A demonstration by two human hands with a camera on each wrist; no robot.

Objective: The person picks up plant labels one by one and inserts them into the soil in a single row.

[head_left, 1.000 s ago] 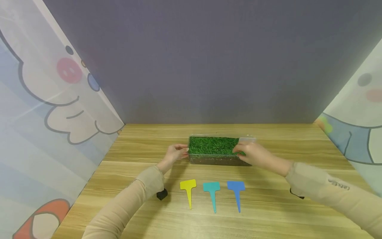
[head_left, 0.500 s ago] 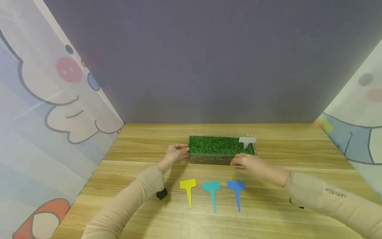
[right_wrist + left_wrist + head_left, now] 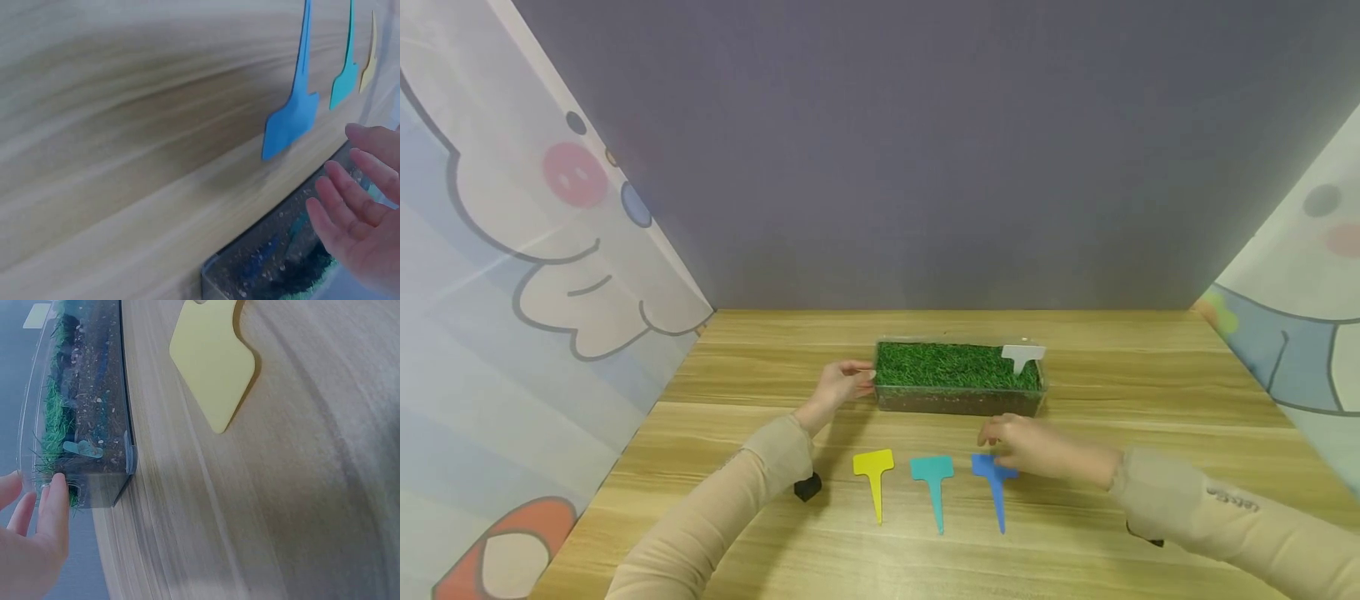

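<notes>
Left hand (image 3: 837, 385): fingers extended, tips at the left end of the clear box (image 3: 958, 402). White tag (image 3: 1022, 353) planted in the grass (image 3: 936, 367), near the box's right end. Right hand (image 3: 1041, 448): fingers loosely apart, poised just above the blue tag (image 3: 997, 487), which lies flat on the surface (image 3: 910, 571). Teal tag (image 3: 932, 471), then yellow tag (image 3: 873, 464), in a row to its left.

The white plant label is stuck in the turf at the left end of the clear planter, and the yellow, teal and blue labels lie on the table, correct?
Not quite: in the head view, the white plant label is at the right end of the clear planter. The yellow label, teal label and blue label do lie on the table.
</notes>
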